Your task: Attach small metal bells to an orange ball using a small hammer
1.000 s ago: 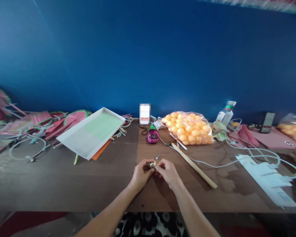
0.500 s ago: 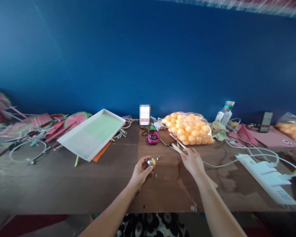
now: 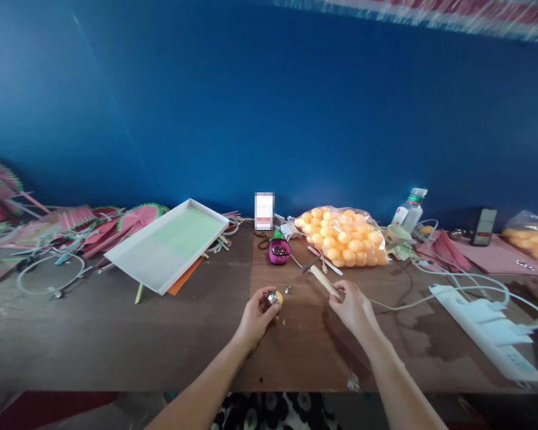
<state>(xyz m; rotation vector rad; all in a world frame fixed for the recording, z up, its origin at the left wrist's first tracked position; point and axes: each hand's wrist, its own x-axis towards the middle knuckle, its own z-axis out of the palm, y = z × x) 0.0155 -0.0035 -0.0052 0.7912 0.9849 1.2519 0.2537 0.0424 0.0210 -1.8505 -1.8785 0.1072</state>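
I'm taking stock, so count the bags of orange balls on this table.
2: one bag beyond the right hand, and a second bag at the picture's right edge. Others may be hidden.

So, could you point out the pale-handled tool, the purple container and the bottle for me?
Pale-handled tool (image 3: 325, 279): head view, on its handle.
Purple container (image 3: 278, 260): head view, on its front wall.
Bottle (image 3: 411, 217): head view, on its body.
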